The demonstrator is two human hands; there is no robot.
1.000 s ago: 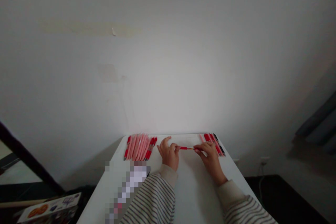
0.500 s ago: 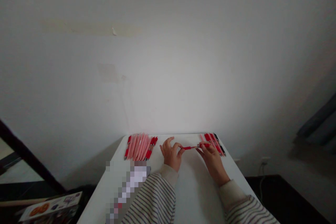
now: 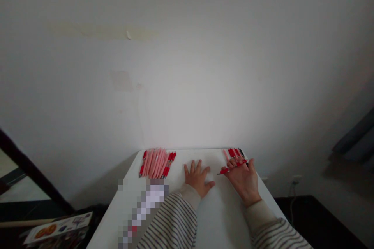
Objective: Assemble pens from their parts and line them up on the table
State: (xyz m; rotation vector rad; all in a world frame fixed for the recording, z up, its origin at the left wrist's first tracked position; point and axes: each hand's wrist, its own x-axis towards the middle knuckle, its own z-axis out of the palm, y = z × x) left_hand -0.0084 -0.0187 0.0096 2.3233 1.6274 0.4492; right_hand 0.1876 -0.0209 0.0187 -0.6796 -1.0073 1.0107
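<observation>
My left hand [image 3: 198, 179] lies on the white table with its fingers spread and nothing in it. My right hand [image 3: 243, 179] is turned palm up, its fingers curled around a red pen [image 3: 224, 171] whose tip points left; the thumb stands away from it. Just behind this hand are several red, pink and black pens [image 3: 234, 151], partly hidden by its fingers. To the left of my left hand, a row of pink pens [image 3: 154, 163] lies side by side, with red pens [image 3: 168, 165] at its right edge and more red at its left.
The white table [image 3: 216, 218] meets a bare wall at its far edge. A blurred-out object [image 3: 149, 202] lies on the table beside my left sleeve. On the lower left is a box with printed pictures [image 3: 58, 227]. A cable [image 3: 292, 198] hangs from a wall socket on the right.
My left hand has let go of the red pen and flattened on the table. My right hand has turned palm up with the pen and moved slightly right.
</observation>
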